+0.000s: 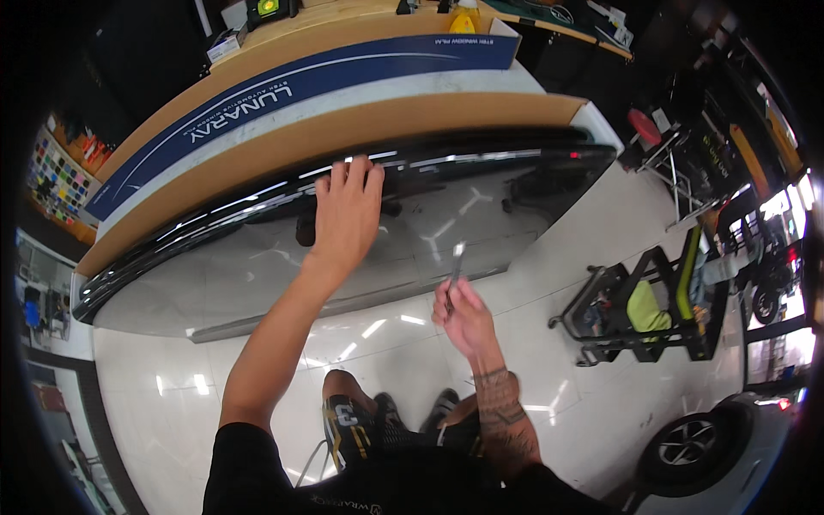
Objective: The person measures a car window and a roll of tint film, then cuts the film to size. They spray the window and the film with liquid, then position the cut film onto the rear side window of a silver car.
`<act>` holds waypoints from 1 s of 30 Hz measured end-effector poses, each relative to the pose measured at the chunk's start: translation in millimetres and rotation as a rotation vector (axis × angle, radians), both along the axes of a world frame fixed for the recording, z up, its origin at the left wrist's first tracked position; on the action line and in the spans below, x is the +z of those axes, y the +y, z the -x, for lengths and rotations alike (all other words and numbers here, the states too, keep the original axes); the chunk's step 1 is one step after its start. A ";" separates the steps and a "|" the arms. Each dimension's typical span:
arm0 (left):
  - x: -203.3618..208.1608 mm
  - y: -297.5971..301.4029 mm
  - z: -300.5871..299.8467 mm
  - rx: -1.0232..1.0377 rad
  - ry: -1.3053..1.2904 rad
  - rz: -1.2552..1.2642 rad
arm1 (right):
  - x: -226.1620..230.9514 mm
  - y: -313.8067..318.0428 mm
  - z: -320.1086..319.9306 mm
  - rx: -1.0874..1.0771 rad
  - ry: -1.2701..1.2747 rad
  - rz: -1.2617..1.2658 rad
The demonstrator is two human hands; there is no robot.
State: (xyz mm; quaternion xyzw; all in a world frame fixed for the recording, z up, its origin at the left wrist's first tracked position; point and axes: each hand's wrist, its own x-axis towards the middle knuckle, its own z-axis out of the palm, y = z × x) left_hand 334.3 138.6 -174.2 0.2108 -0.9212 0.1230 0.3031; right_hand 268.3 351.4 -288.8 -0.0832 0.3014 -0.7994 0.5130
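Note:
A glossy roll of dark film lies along the front of an open long cardboard box. From it a grey see-through sheet of film hangs down toward me, with floor and reflections showing in it. My left hand lies on the roll near its middle, fingers stretched over the top and holding nothing. To its right, in front of the sheet's lower part, my right hand grips a slim cutter knife that points upward. The knife's tip is a bright glint, apart from the roll.
The box's blue lid flap stands up behind the roll. Beyond is a wooden workbench with a yellow bottle. At right are a black wheeled cart holding a yellow-green cloth, and a parked car.

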 end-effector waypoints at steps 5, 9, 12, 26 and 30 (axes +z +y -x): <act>-25.3 -6.3 -9.0 -0.092 0.067 0.163 | -31.7 -58.4 24.4 0.095 0.297 0.219; -47.5 -15.9 -3.5 -0.191 0.168 0.310 | -53.6 -87.3 33.1 -0.067 0.583 0.379; -61.3 -20.4 0.4 -0.257 0.210 0.428 | -63.8 -95.0 27.9 -0.334 0.931 0.337; -63.1 -11.8 13.7 -0.300 0.180 0.441 | -63.1 -111.0 28.4 -0.990 1.248 0.018; -60.9 -10.6 7.9 -0.293 0.147 0.384 | -65.6 -108.9 16.0 -0.983 1.312 -0.003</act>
